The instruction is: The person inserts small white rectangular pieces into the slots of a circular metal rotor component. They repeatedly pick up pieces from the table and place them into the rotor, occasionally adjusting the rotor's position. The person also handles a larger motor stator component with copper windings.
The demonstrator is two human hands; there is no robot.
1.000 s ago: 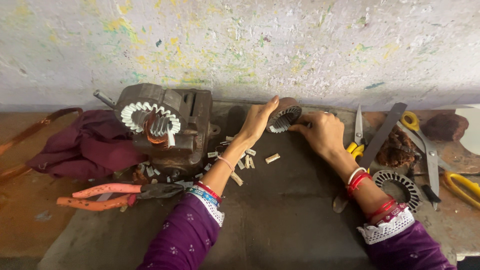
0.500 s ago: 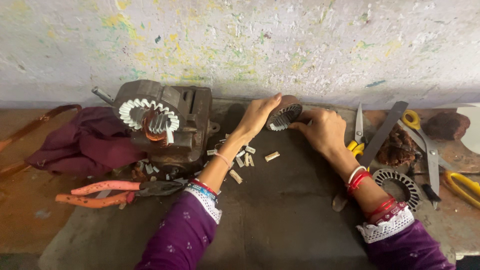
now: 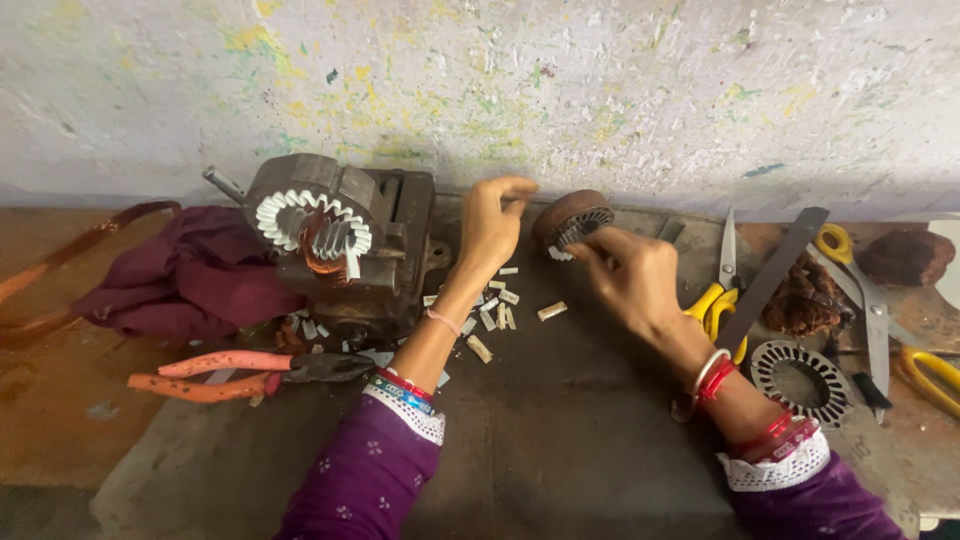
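Head view, right hand point(image 3: 625, 272) pinching stator core point(image 3: 570, 222)

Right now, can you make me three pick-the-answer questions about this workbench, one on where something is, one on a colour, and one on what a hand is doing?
1. Where are the pliers?
A. Left of the left hand's sleeve
B. On top of the motor
C. Against the wall at the right

2. What colour are the handles of the scissors beside the right hand?
A. Blue
B. Yellow
C. Green

3. What is the right hand doing?
A. Lying flat on the bench
B. Holding the pliers
C. Pinching at the slotted face of the small round part

Answers:
1 A, they lie on the bench below the motor, left of the purple sleeve.
2 B, the loops by the wrist are yellow.
3 C, its fingertips meet at the part's slots, while the left hand sits just left of the part.
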